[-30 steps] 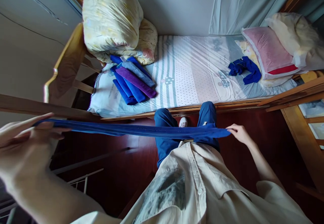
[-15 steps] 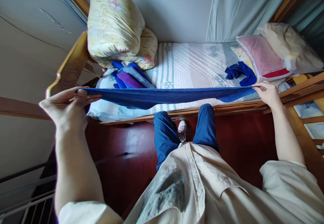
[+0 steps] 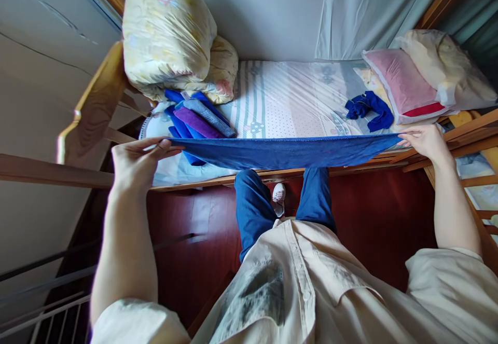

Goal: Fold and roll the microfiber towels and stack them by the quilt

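A blue towel is stretched flat and taut between my two hands, over the near edge of the bed. My left hand pinches its left end, fingers closed on the cloth. My right hand grips its right end near the bed's wooden side rail. Just beyond the towel's left end lies a stack of folded blue, purple and grey towels on the mattress. A crumpled blue cloth rests beside the pink pillow.
A rolled yellow quilt stands at the bed's left end, above the wooden footboard. A cream pillow lies at the right end. Dark red floor is under my feet, and a metal rack sits at lower left.
Both hands carried the stretched towel up from waist height and forward over the bed's near edge. In the last half second my hands came closer together and the towel dropped slightly.
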A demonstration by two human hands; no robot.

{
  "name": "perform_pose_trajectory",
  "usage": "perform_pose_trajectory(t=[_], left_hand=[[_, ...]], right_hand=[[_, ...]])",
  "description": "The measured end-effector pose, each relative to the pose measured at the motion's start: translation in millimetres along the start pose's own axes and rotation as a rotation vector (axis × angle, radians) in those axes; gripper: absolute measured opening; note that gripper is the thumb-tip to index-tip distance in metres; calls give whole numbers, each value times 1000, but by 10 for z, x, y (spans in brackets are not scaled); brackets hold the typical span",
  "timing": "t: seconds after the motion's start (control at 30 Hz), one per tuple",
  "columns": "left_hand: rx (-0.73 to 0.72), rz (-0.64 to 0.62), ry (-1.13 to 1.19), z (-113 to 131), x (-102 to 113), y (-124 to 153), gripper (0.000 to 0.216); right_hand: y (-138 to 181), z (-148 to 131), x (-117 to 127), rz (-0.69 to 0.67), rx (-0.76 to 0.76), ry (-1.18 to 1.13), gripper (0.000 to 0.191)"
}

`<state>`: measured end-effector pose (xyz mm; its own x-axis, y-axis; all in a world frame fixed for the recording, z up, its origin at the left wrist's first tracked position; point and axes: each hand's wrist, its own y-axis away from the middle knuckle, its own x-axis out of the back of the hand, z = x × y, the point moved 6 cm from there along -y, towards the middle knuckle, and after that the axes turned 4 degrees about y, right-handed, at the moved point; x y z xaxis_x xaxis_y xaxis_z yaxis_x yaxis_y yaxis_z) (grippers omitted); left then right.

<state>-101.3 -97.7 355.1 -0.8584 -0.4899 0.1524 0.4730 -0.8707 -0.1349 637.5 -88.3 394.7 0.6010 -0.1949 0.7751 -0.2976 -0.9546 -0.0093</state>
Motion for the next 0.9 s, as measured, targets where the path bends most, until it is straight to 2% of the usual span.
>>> perform_pose_trajectory(t=[0.17, 0.3, 0.4, 0.53, 0.63, 0.73, 0.8, 0.9], left_hand=[[131, -138, 7, -281, -263, -198, 72], [190, -201, 68, -452, -683, -460, 63], [204, -151, 90, -511, -1039, -735, 43], [118, -44, 84, -576, -1354, -1144, 26], [-38, -61, 48, -672, -1418, -1336, 33], [-180, -157, -93, -875, -1413, -1330, 42], [-216, -198, -229, -1114, -1401, -1238, 42], [-203, -222, -378, -1608, -1407, -1036, 36]], right_hand=[[-294, 58, -62, 11, -90, -31, 24], [-607, 50, -188, 52, -159, 56, 19], [-855, -28, -269, 148, -116, 131, 10], [-1163, -90, -392, 281, -29, 69, 22], [-1343, -42, -534, 345, 38, 22, 26], [-1447, 123, -758, 378, 91, 10, 23], [-1484, 316, -987, 360, 92, -1, 21], [-1508, 683, -1464, 275, 69, -1, 21]])
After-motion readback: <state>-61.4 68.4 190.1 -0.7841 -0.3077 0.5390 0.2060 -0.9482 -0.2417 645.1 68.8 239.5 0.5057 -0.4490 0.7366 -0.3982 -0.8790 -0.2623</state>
